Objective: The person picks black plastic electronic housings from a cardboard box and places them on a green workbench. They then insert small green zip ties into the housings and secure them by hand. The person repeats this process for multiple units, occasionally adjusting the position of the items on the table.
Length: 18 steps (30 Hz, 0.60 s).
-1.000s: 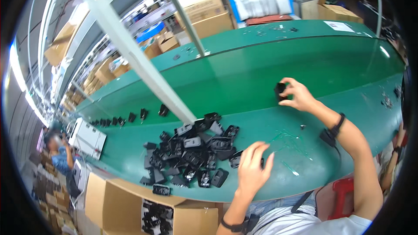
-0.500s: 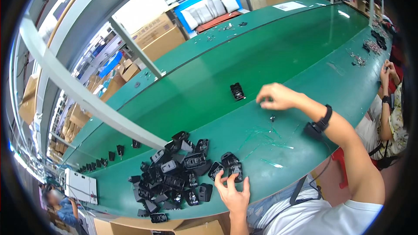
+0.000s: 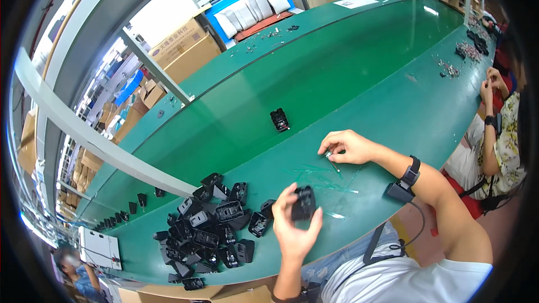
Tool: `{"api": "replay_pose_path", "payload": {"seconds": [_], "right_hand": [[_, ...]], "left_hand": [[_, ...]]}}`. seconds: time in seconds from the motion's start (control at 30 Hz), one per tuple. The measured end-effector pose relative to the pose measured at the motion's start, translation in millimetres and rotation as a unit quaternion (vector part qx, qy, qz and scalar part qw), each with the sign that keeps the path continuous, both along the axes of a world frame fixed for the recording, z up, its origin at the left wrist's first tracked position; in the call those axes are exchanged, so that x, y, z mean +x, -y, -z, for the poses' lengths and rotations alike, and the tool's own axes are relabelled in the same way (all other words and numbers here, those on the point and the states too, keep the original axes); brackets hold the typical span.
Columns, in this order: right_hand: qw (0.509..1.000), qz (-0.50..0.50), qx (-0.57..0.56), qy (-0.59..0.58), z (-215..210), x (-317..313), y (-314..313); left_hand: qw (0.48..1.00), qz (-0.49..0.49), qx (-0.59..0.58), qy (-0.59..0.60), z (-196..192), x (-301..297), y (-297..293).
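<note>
At the lower middle of the frame, just above the near edge of the green desk [image 3: 393, 101], the left hand [image 3: 295, 230] holds a small black plastic housing [image 3: 304, 203] upright between thumb and fingers, lifted a little clear of the surface. The right hand [image 3: 348, 147] rests further up and to the right, its fingertips pinched around a thin metal pin [image 3: 332, 161] — the piece is too small to tell its exact shape. The housing looks like moulded hard plastic: light, stiff and hollow, with corners and recesses that give the fingers purchase, so a grip across its two flat sides should hold it steady without squeezing hard; its smooth faces could slip if held by the edges only. The pin is likely rigid but fine, easy to drop or bend, and best kept between thumb and forefinger near its middle. To the left of the left hand lies a loose heap of black housings [image 3: 210, 227] of the same kind, tumbled at all angles, and one single black housing [image 3: 279, 119] stands alone near the centre of the frame, well apart from both hands. Faint clear strips [image 3: 323, 177] lie on the desk between the hands. At the right edge another person's hands [image 3: 489, 81] work near small parts; cardboard boxes [image 3: 182, 50] stand at the upper left.
</note>
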State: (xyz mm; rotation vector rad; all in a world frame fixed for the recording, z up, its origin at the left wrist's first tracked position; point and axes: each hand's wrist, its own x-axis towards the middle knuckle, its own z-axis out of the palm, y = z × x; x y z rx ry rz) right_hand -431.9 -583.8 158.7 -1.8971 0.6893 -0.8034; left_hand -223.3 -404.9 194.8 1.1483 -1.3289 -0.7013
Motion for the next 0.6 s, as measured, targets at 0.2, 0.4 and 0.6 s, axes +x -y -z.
{"api": "replay_pose_path", "payload": {"seconds": [0.2, 0.4, 0.6], "right_hand": [[0.931, 0.009, 0.313, 0.189, -13.2, -1.6, -10.0], [0.9, -0.043, 0.358, 0.244, -8.4, -5.1, -20.4], [0.915, -0.054, 0.321, 0.236, -13.6, 3.9, -35.5]], "left_hand": [[0.994, 0.058, 0.09, 0.008, 4.2, 5.3, 55.3], [0.975, 0.139, 0.131, -0.111, 18.8, -0.6, 62.2], [0.942, 0.201, 0.165, -0.213, 23.5, 6.4, 55.3]]}}
